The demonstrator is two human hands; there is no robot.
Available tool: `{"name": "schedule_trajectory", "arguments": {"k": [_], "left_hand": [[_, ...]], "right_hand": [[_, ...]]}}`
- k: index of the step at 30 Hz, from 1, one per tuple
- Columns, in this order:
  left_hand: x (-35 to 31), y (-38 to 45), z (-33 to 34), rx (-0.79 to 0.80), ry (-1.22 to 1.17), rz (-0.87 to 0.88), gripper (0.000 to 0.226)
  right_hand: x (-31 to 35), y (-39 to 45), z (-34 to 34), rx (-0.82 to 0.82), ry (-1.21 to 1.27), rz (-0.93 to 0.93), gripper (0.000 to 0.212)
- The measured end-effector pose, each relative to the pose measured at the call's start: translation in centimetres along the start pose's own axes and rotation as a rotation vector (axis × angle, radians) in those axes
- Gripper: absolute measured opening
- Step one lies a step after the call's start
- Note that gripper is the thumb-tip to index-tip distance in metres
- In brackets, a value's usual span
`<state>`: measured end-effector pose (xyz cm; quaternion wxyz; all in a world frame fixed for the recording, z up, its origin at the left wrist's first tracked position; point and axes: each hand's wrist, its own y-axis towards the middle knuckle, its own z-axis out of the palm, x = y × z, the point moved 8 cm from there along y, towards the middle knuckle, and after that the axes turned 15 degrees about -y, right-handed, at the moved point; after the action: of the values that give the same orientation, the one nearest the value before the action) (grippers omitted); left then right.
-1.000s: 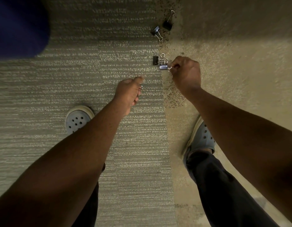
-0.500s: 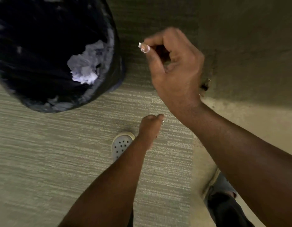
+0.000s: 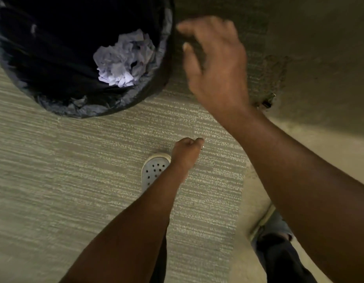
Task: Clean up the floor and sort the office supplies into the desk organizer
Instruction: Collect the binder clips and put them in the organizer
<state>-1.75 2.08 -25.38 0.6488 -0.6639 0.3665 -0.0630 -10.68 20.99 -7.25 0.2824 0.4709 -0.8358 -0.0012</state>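
My right hand is raised beside the bin, blurred, with its fingers spread and nothing visible in them. My left hand hangs lower over the carpet as a closed fist, and a bit of metal wire, apparently a binder clip, pokes out at its fingers. A black binder clip lies on the floor just right of my right wrist. The black-lined trash bin at the upper left holds crumpled white paper.
Striped grey carpet covers the left and middle, and a plainer beige floor lies to the right. My two feet in grey perforated clogs stand below. No desk organizer is in view.
The view swung from the clips on the floor to the bin. My right hand rose with a small piece pinched in its fingertips, then spread its fingers; the piece is no longer seen.
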Motion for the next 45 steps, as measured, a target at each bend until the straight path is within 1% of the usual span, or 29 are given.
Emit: {"name": "schedule_trajectory", "arguments": {"k": [1,2,4,5,6,7,8,10,12,14,16,19,22,25,26,27,29,31,33,34,36,38,39,40,42,43,44,45], "left_hand": [[0.5,-0.1,0.4,0.021,-0.052,-0.035,0.032],[1.0,-0.4,0.9,0.047,-0.123,-0.074,0.029],[1.5,-0.9,2.0,0.098,-0.259,-0.139,0.024],[1.5,-1.0,2.6,0.12,-0.282,-0.16,0.023],[1.6,-1.0,3.2,0.139,-0.273,-0.174,0.023],[1.6,-0.9,3.6,0.153,-0.245,-0.178,0.023],[1.6,-0.7,4.2,0.166,-0.209,-0.176,0.022],[1.5,-0.2,5.4,0.184,-0.139,-0.163,0.02],[1.4,0.5,6.3,0.191,-0.075,-0.14,0.019],[1.2,1.3,7.0,0.187,-0.003,-0.105,0.019],[0.9,2.1,7.9,0.174,0.067,-0.051,0.02],[0.0,3.3,9.4,0.137,0.189,0.087,0.03],[-1.4,4.3,11.6,0.124,0.409,0.33,0.034],[-3.1,4.5,14.0,0.114,0.685,0.599,0.021],[-3.5,4.5,15.0,0.12,0.77,0.667,0.014],[-3.9,4.4,16.0,0.124,0.856,0.724,0.014],[-4.3,4.5,17.9,0.119,1.011,0.778,0.031],[-4.2,5.0,19.5,0.123,1.12,0.793,0.04],[-3.8,5.3,20.9,0.147,1.199,0.81,0.039],[-3.6,5.4,21.3,0.163,1.226,0.814,0.038],[-3.2,5.6,21.6,0.187,1.251,0.817,0.038],[-2.8,5.9,21.6,0.228,1.22,0.79,0.037],[-2.7,6.1,21.4,0.259,1.136,0.74,0.036],[-2.7,6.2,21.1,0.284,0.999,0.657,0.033],[-2.6,6.9,20.1,0.303,0.64,0.416,0.02],[-2.5,7.2,19.5,0.3,0.453,0.287,0.015],[-2.4,7.4,19.1,0.298,0.284,0.169,0.014],[-2.5,7.3,18.8,0.309,0.139,0.078,0.013]], "right_hand": [[-2.3,-2.1,-1.3,-0.024,0.057,0.111,0.022],[-4.7,-4.4,-2.3,-0.008,0.058,0.218,0.021],[-11.8,-9.4,-0.3,0.156,0.043,0.578,0.022],[-15.3,-12.3,0.7,0.235,0.018,0.755,0.022],[-18.3,-15.0,1.2,0.304,-0.039,0.89,0.023],[-20.6,-17.5,1.6,0.366,-0.079,0.977,0.025],[-22.4,-19.8,1.8,0.438,-0.112,1.025,0.028],[-24.2,-23.2,2.4,0.602,-0.159,1.015,0.031],[-24.1,-24.0,3.6,0.726,-0.204,0.823,0.047],[-23.7,-23.8,4.9,0.795,-0.229,0.65,0.065],[-23.9,-23.2,5.8,0.795,-0.251,0.561,0.07],[-24.9,-22.4,7.1,0.803,-0.302,0.523,0.058],[-25.9,-22.6,7.5,0.782,-0.293,0.576,0.044],[-26.2,-23.3,7.5,0.722,-0.309,0.536,0.032],[-26.2,-23.6,7.3,0.703,-0.311,0.512,0.029],[-26.2,-23.9,7.1,0.688,-0.311,0.495,0.027],[-26.5,-24.5,6.8,0.673,-0.32,0.468,0.025],[-26.8,-25.1,6.7,0.676,-0.33,0.43,0.025],[-26.9,-25.4,6.6,0.672,-0.311,0.388,0.025],[-27.1,-25.4,6.4,0.655,-0.277,0.398,0.024],[-28.1,-24.9,5.9,0.566,-0.187,0.497,0.021],[-29.8,-24.4,5.1,0.443,-0.071,0.708,0.015],[-30.6,-24.3,4.9,0.386,0.031,0.845,0.011],[-31.3,-24.1,4.9,0.335,0.185,0.993,0.007],[-32.0,-23.9,5.1,0.231,0.569,1.296,0.016],[-32.1,-23.7,5.4,0.184,0.737,1.401,0.017],[-32.2,-23.2,5.5,0.162,0.822,1.452,0.015],[-32.2,-22.7,5.6,0.167,0.83,1.462,0.011]]}}
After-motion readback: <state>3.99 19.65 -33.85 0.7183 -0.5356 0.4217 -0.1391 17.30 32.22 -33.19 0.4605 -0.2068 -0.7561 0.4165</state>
